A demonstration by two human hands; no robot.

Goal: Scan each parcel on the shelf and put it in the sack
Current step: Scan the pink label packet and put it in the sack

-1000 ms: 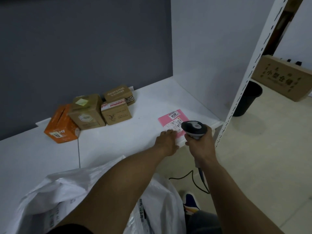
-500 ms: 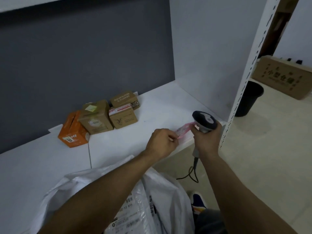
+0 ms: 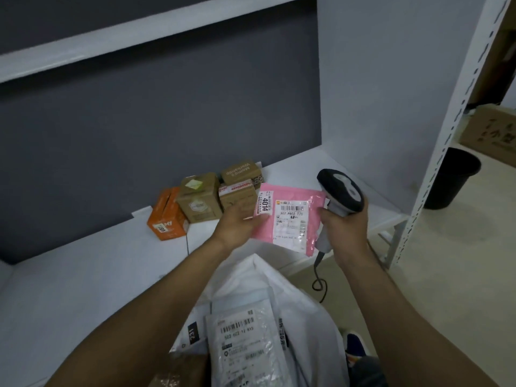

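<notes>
Two things held: my left fingers (image 3: pixel 258 219) pinch the pink parcel (image 3: pixel 290 222), my right fingers (image 3: pixel 331 216) grip the scanner (image 3: pixel 340 191).

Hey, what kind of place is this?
Probably a parcel depot or pickup point: labelled boxes sit on a white shelf, the left hand holds a pink mailer, the right hand grips a barcode scanner, and a white sack holds more labelled parcels.

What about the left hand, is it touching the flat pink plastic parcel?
Touching. The head view shows the left hand pinching the flat pink plastic parcel by its left edge, thumb over its front.
</notes>
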